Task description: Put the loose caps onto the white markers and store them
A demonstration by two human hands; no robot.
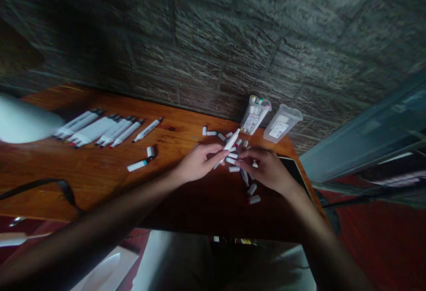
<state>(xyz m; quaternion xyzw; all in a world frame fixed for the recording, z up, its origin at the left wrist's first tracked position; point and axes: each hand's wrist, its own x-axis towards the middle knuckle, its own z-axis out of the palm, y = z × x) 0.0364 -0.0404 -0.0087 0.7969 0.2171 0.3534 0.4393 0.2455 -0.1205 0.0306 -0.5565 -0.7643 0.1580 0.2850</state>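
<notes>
Head view: stone wall (213,38) beyond both hands, wooden table (100,184) under them. Row of white markers (100,130) lies well left of the left hand (199,161); one uncapped marker (138,164) and its cap (150,151) lie closer, also to the left. Two clear cases (254,116) stand against the wall just past the hands, the left one with markers inside. Left hand is closed on a white marker (232,142), tilted, tip pointing up toward the cases. Right hand (266,169) is curled, fingertips at a small cap (231,160) by the held marker's lower end; can't tell if it's pinched. Loose caps (253,200) are scattered under and around both hands.
</notes>
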